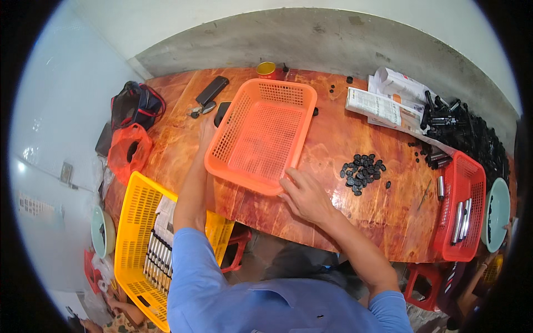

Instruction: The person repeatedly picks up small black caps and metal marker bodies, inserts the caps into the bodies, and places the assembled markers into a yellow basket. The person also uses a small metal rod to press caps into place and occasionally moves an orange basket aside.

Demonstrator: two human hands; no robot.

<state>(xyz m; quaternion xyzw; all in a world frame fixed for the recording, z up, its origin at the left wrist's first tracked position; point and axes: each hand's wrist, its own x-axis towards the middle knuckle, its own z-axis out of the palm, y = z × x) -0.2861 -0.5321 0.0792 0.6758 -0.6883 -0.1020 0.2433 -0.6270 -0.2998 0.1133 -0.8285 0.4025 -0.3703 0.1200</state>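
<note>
Nearest, a blue shirt (316,305) fills the lower edge, with co-workers' arms partly in view at both lower corners. To the left stands a yellow slotted plastic crate (126,244) holding a row of black-and-silver rods (158,261) and some newspaper (165,213). A pale green basin (110,227) sits beyond its outer side, and a red stool (240,250) shows beneath the counter (266,219).

The right hand (304,195) has its fingers bent against the near right corner of an orange mesh plastic basket (261,133); whether it pinches the rim, I cannot tell. The basket lies aslant over the middle-left part of the counter, its open top facing up. Farther along its left wall, the left hand (207,130) reaches the outer side, its fingers partly hidden, so its grip cannot be told.

Right of the basket, small black oval pieces (362,172) are heaped, one just apart. At the right end, a red plastic basket (478,183) holds silver tubes (462,219), next to another basin (498,208).

Farther back are a red plastic bag (125,152), a dark bag (133,105), keys (202,109) beside a long black case (212,90), a red-and-yellow tin (266,70), folded newspapers (377,106) and a large heap of black cylindrical parts (466,127) near the grey-and-white wall (311,39).
</note>
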